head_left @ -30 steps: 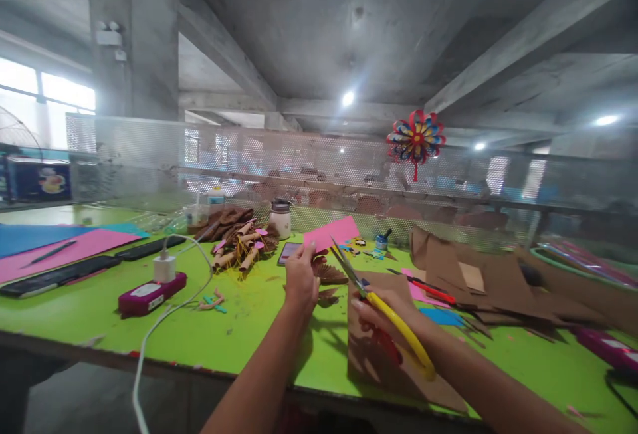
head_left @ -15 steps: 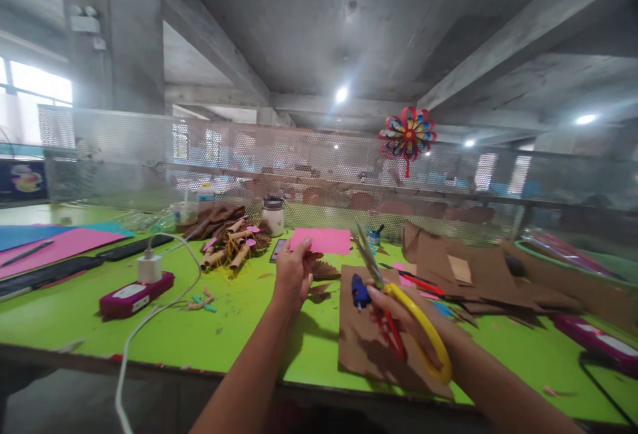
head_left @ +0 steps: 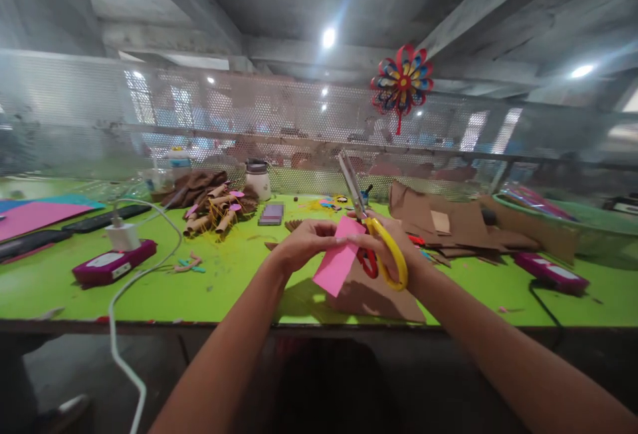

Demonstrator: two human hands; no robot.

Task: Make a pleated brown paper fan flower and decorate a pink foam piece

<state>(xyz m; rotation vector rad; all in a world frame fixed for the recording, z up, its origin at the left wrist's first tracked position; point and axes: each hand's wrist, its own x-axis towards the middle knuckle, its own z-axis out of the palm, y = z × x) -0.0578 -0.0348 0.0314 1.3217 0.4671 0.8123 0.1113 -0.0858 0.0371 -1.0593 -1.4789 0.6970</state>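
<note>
My left hand (head_left: pixel 310 241) pinches a small pink paper rectangle (head_left: pixel 335 269), which hangs at a slant above the green table. In my right hand (head_left: pixel 386 238) is a pair of scissors (head_left: pixel 393 261) with one yellow and one red handle. Their blades point up and away from me, beyond the paper. The right hand's fingertips meet the paper's edge close to the left fingers. Below both hands lies a brown cardboard sheet (head_left: pixel 381 298), partly covered by them.
Rolled cardboard tubes (head_left: pixel 219 211) with yellow strings lie at the back left, by a white jar (head_left: pixel 257 181). Purple power strips (head_left: pixel 115 262) sit at both sides, with a white cable trailing over the front edge. Brown cardboard pieces (head_left: pixel 463 221) are piled at right.
The pink paper has come nearer and turned from level to slanted. My two hands have come together, the scissors moving left with the right hand. The camera view has tilted downward.
</note>
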